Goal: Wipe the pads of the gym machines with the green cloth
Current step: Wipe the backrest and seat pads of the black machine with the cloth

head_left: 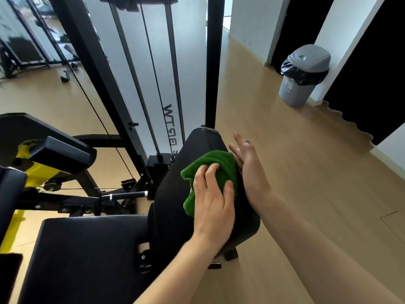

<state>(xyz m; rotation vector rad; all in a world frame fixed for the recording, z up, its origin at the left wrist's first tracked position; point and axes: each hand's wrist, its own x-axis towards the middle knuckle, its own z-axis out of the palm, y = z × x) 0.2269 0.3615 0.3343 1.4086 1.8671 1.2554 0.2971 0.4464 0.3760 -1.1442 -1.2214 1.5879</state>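
The green cloth (210, 172) is pressed flat against the black back pad (175, 194) by the left hand (212, 194), fingers spread over it. At its 3 o'clock, the right hand (247, 167) is held open, gripping nothing, against the pad's edge. A grey bin (304, 77) is seen at 1 o'clock.

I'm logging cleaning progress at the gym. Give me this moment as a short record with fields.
cloth: green cloth, bunched, pressed on the back pad
left hand: left hand on the cloth, fingers spread over it
right hand: right hand open, flat against the pad's right edge
seat pad: seat pad bare, no cloth on it
nearby: grey bin on the wooden floor
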